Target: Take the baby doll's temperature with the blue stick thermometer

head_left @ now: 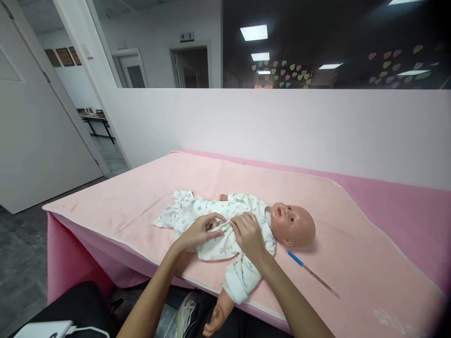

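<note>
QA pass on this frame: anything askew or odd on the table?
Yes: the doll lies near the front edge, one arm hanging off the pink pad. A thermometer lies loose beside its head. Both hands grip the garment front.

Rectangular ceiling panels [253,32] are supplying even, bright overhead light and are mirroring as glare patches in the dark window [334,44]. The pink cloth [141,197] is showing evenly exposed, with only a soft, short shadow lying beside the doll [246,220] and under the thermometer [312,273]. Wide-angle distortion is bending the door [31,141] and wall lines outward, while the right-hand corners are darkening and the lower right edge is blurring.
</note>
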`<state>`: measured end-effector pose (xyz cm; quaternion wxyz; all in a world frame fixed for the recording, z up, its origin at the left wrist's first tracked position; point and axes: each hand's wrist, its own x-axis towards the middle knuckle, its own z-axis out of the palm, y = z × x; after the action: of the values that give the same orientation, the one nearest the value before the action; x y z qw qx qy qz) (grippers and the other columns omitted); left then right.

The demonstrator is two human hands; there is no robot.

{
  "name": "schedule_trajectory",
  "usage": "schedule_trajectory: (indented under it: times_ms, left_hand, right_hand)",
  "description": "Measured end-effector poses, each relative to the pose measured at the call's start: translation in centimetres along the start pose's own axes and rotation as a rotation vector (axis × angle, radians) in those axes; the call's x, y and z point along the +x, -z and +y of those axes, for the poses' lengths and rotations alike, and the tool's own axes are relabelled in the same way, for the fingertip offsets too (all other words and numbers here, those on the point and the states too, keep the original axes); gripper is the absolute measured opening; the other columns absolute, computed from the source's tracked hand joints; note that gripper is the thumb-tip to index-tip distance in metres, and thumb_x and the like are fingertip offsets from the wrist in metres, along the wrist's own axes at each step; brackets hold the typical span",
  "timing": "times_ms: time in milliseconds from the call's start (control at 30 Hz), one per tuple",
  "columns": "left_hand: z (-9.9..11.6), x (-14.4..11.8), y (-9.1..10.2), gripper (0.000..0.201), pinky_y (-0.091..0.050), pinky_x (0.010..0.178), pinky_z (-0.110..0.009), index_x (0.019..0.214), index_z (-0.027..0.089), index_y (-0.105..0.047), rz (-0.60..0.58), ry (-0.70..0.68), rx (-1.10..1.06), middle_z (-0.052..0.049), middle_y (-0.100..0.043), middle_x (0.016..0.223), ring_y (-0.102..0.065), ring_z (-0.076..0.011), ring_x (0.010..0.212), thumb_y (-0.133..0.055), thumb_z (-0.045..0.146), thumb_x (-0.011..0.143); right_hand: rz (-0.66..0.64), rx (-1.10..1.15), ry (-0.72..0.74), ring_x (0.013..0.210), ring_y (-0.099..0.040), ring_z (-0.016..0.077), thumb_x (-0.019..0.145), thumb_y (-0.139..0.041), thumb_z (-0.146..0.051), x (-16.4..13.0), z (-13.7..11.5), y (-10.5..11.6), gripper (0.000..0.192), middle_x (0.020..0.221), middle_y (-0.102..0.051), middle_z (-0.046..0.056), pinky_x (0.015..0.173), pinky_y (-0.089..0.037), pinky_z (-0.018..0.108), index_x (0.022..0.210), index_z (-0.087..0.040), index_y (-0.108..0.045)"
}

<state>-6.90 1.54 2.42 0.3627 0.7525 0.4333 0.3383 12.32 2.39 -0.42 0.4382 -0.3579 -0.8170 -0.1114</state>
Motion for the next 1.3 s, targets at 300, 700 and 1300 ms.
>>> schedule_trajectory:
  times_ms: [300, 700, 1300]
  left_hand:
    - [-0.7, -0.8, 0.3, 0.018, -0.029, 0.049, -0.021, 0.087, 0.02, -0.061, 0.597, 0.012, 0.227, 0.007, -0.036, 0.049, -0.035, -0.0085, 0.047, -0.057, 0.034, 0.078]
    - [3.2, 13.9, -6.7, 0.03, -0.029, 0.045, -0.02, 0.093, 0.014, -0.062, 0.037, 0.003, -0.223, 0.005, -0.047, 0.054, -0.04, -0.0071, 0.045, -0.058, 0.034, 0.071]
    - [3.2, 12.0, -7.1, 0.022, -0.029, 0.055, -0.022, 0.08, 0.019, -0.071, -0.195, -0.254, -0.019, 0.001, -0.057, 0.066, -0.041, -0.0095, 0.059, -0.066, 0.038, 0.07]
  right_hand:
    - [0.073, -0.056, -0.101, 0.077, -0.051, 0.0155, 0.089, -0.046, -0.022, 0.2, 0.0, 0.2, 0.014, 0.073, -0.057, 0.002, 0.087, -0.039, 0.034, 0.079, -0.019, -0.054]
    - [0.06, -0.2, -0.277, 0.086, -0.047, 0.0197, 0.086, -0.049, -0.022, 0.2, 0.8, 0.0, 0.017, 0.087, -0.054, 0.007, 0.08, -0.04, 0.036, 0.076, -0.021, -0.062]
    - [0.08, -0.665, -0.726, 0.096, -0.056, 0.0327, 0.084, -0.045, -0.036, -15.6, 0.7, 12.1, 0.034, 0.104, -0.062, 0.018, 0.082, -0.043, 0.05, 0.101, -0.012, -0.061]
